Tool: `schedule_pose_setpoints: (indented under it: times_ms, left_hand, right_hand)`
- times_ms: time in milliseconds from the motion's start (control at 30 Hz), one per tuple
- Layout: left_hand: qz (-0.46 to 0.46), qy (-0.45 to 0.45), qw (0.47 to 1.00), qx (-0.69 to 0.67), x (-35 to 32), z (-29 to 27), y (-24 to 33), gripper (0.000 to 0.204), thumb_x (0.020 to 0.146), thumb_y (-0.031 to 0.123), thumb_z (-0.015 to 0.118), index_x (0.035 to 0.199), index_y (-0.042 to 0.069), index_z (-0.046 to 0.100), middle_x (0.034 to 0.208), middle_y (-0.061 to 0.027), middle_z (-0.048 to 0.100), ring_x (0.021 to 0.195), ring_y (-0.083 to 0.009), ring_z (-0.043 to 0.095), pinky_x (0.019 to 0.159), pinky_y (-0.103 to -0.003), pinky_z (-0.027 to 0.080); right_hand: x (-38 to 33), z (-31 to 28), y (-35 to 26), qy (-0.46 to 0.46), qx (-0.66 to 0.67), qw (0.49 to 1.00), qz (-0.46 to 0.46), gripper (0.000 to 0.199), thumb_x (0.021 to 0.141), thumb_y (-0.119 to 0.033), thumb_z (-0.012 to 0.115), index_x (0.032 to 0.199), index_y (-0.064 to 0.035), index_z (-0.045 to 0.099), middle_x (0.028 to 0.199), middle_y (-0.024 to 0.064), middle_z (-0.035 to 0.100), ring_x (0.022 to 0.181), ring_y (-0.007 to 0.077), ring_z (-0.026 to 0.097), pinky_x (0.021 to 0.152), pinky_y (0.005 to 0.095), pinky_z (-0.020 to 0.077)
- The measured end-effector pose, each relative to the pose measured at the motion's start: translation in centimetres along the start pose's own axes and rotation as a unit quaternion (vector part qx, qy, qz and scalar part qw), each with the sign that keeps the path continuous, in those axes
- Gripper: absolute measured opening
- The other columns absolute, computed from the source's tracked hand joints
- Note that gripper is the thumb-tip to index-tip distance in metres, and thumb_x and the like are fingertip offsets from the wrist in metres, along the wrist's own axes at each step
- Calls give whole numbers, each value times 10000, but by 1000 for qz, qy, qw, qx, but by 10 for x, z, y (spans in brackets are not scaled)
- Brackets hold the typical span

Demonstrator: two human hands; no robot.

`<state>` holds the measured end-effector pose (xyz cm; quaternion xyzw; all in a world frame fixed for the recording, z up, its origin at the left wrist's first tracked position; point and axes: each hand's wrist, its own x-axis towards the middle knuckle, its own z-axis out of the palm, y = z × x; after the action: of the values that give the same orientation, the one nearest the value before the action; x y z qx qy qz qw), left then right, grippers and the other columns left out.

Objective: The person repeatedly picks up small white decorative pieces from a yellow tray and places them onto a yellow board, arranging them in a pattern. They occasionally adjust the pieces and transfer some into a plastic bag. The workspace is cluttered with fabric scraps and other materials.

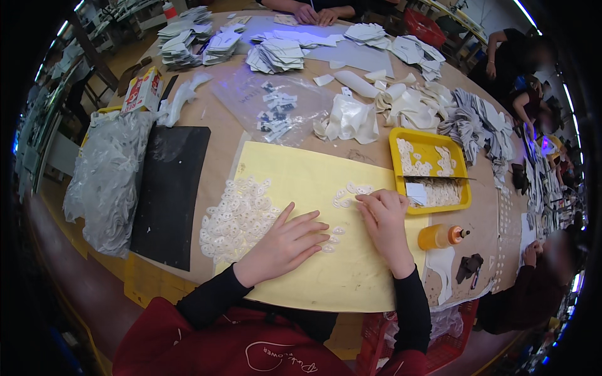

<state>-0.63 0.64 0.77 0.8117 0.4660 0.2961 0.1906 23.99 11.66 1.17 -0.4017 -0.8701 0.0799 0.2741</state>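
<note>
A pale yellow sheet [295, 164] lies in front of me on the table. On its left side is a heap of small white oval pieces [235, 216] with holes in them. My left hand [285, 243] rests open beside that heap, its fingers spread, with a few loose ovals near the fingertips. My right hand [384, 219] is closed in a pinch at a small cluster of ovals [343, 195]; what lies between thumb and finger is hidden or too small to make out. Beyond this hand stands a yellow tray [465, 199] with more white ovals in two divided parts.
An orange bottle [438, 237] lies right of the sheet. On the left are a black board [172, 194] and a plastic-wrapped bundle [110, 178]. White fabric scraps [351, 119], a clear bag [276, 109] and stacked pieces [276, 55] sit farther back. Another person's hands [316, 15] work across the table.
</note>
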Motion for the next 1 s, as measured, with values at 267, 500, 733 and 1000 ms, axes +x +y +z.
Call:
schedule_pose_setpoints:
  times_ms: [267,500,733,1000]
  left_hand:
    - [2,6,1000,2,0,1,0,297,981,202,696,1265,118,692,1321,-47,647,1391,-268,532,1228,-605,293]
    - [3,12,1000,3,-1,0,0,272,979,195,694,1238,115,702,1326,-39,650,1394,-266,530,1228,-606,293]
    - [-1,14,1000,5,0,-2,-1,254,977,191,695,1220,123,716,1320,-38,649,1393,-266,527,1225,-607,293]
    - [-19,-22,1000,4,0,3,1,376,994,231,671,1356,130,650,1425,-45,607,1427,-274,497,1228,-609,278]
  right_hand:
    - [-2,5,-5,-65,-5,998,-15,100,890,-144,767,965,-99,718,998,25,610,1063,216,565,997,447,312]
    - [-1,-7,-11,-98,1,995,-2,44,911,-121,723,923,-106,684,1007,41,595,1061,246,552,969,455,325]
    - [0,-10,-6,-66,43,997,-12,174,891,-132,742,1065,-128,747,1035,31,603,1089,241,557,975,439,338]
    - [0,-15,-10,-112,53,990,-64,249,897,-70,722,1133,-133,766,1062,21,633,1108,226,570,978,412,348]
